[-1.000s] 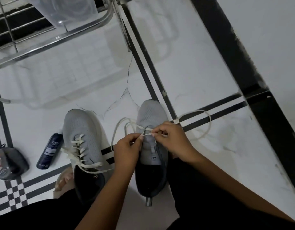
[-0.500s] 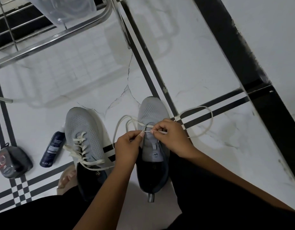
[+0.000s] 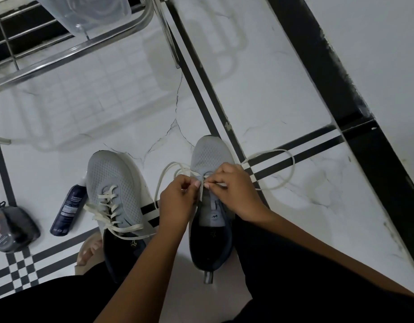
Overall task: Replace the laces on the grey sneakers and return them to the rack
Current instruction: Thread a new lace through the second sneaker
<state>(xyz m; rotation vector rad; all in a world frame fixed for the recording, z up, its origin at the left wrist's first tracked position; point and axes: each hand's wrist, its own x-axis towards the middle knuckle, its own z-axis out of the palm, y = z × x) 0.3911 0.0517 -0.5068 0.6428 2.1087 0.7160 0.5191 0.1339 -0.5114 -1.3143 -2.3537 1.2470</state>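
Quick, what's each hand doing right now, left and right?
Left hand: fingers pinching the cream lace at the right-side sneaker.
Right hand: fingers pinching the same lace, over the lowest eyelets.

Two grey mesh sneakers stand upright on the white marble floor, toes pointing away from the person, side by side with a gap between them. The left sneaker [image 3: 115,183] is already laced — a cream flat lace [image 3: 112,210] criss-crosses its eyelets, the loose ends trailing over its dark navy collar. The right sneaker [image 3: 212,183] has a grey tongue with a small logo and a dark navy lining. Its cream lace [image 3: 280,169] runs across the lowest eyelets only, one end looping out over the floor to the right, the other arcing to the left. The metal rack [image 3: 73,50] stands beyond the sneakers at the upper left.
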